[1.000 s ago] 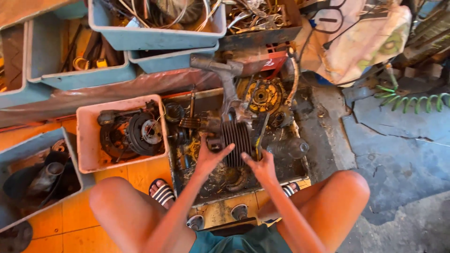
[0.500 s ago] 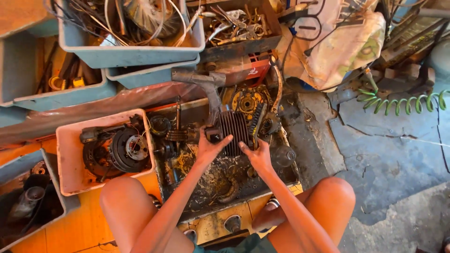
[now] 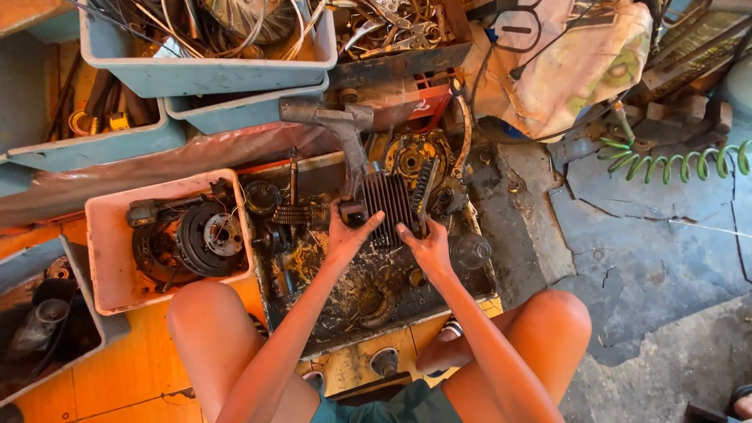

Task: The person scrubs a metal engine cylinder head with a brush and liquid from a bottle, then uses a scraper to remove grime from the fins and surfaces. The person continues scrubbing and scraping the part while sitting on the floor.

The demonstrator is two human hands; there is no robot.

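- The person squats over a greasy metal tray (image 3: 470, 286) on the floor, both arms reaching forward into it.
- The left hand (image 3: 347, 235) is closed around the left side of a finned cylinder (image 3: 389, 205), thumb up against its lower edge, fingers wrapped over a dark stub on that side.
- The right hand (image 3: 425, 247) grips the cylinder's lower right corner, fingers pressed to the fins and to a thin flat part standing just beside them.
- The cylinder sits at the far middle of the tray, fins running near to far, with a grey bracket (image 3: 333, 117) rising from its far end.
- Just right of it and farther back lies a round yellowed flywheel plate (image 3: 411, 159); a clear bottle (image 3: 470, 251) lies near the right hand.
- Left of the cylinder, inside the tray, a small gear (image 3: 291, 214) and a thin shaft (image 3: 293, 176) lie in the oil.
- Left of the tray stands a pink tub (image 3: 106, 258) holding a dark round engine part (image 3: 200, 239).
- Blue bins (image 3: 204, 74) full of wires and tools are stacked at the far side.
- A green coiled hose (image 3: 674, 163) lies on the cracked concrete far right.
- Orange tiles (image 3: 133, 364) cover the near left floor.
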